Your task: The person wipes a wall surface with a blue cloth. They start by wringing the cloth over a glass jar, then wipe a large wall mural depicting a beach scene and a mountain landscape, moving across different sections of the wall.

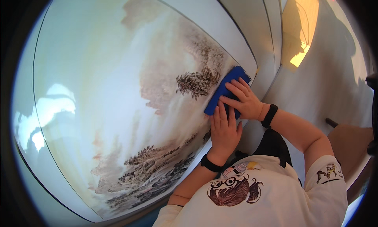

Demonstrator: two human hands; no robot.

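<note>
A folded blue cloth (226,86) lies against a glossy panel printed with a landscape painting (124,88), near the panel's right edge. My right hand (246,101) presses flat on the cloth, its fingers spread over the upper part. Just below it, my left hand (224,132) has its fingertips on the cloth's lower end, close to my right thumb. The cloth covers the strip of panel under it. Dark trees and rocky hills show in the painting beside the cloth and along the bottom.
Dark lines and a plain pale border (218,17) frame the painting. Bright light reflects off the panel's left side (54,105). To the right is a grey floor (319,88) with a sunlit wood-coloured surface (298,29) farther up. A brown chair-like piece (350,147) stands at my right side.
</note>
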